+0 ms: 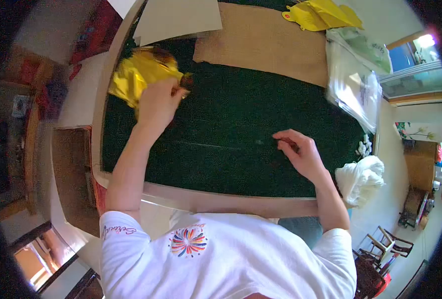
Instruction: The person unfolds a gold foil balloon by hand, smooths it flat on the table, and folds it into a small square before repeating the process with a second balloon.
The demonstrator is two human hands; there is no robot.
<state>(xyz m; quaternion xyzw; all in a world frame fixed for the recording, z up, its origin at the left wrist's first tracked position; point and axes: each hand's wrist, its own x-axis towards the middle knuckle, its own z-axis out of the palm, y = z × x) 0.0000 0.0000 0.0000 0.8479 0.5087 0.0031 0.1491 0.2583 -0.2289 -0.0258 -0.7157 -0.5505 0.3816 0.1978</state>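
Note:
At the left of the dark green table cover (221, 109), my left hand (157, 102) is closed, slightly blurred, over a crumpled shiny gold foil piece (136, 72). A dark brown bit (186, 81) shows at its fingertips, apparently part of the foil piece. To the right, my right hand (300, 152) hovers low over the cover with thumb and forefinger drawn together in a pinch. Whatever is between them is too small to make out. A small pale speck (259, 142) lies just left of these fingertips, and a faint pale line runs across the cover farther left.
Brown cardboard (261, 42) and a white sheet (178, 20) lie at the back. Far right hold a yellow flat animal shape (320, 15), clear plastic bags (353, 84) and a white yarn bundle (360, 179). A cardboard box (71, 174) stands left of the table.

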